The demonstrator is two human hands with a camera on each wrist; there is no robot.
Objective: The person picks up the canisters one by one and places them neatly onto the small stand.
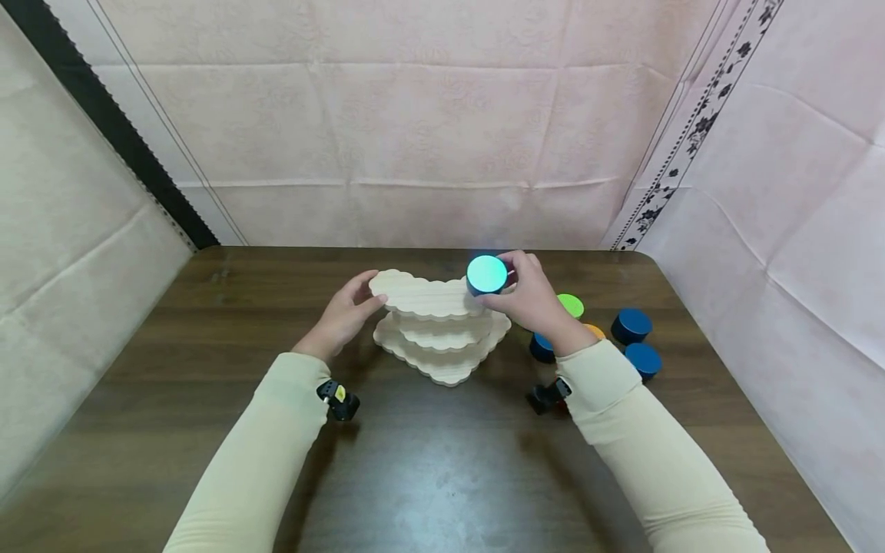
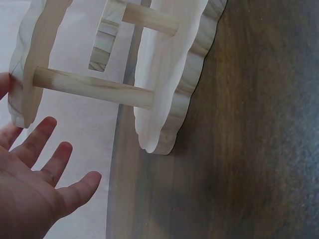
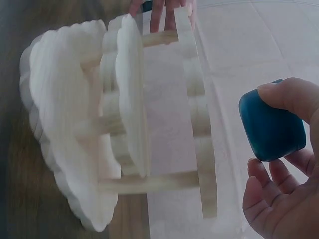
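Note:
A pale wooden tiered stand (image 1: 442, 361) with scalloped edges stands towards the back of the table, its tiers joined by round posts (image 2: 94, 87). My left hand (image 1: 342, 316) pinches the left end of its top tier (image 1: 425, 296) between thumb and finger, the other fingers spread below. With thumb and fingers my right hand (image 1: 528, 296) grips a short blue cylinder (image 3: 271, 127) with a bright turquoise top. The head view shows it at the right end of the top tier; the right wrist view shows a gap between it and that tier.
Right of the stand, beside and behind my right forearm, are several short cylinders: a blue one (image 1: 631, 326), another blue one (image 1: 643, 359), a green-topped one (image 1: 571, 305) and a partly hidden orange one (image 1: 594, 331). Pale cloth (image 1: 429, 153) hangs behind the brown table (image 1: 442, 476).

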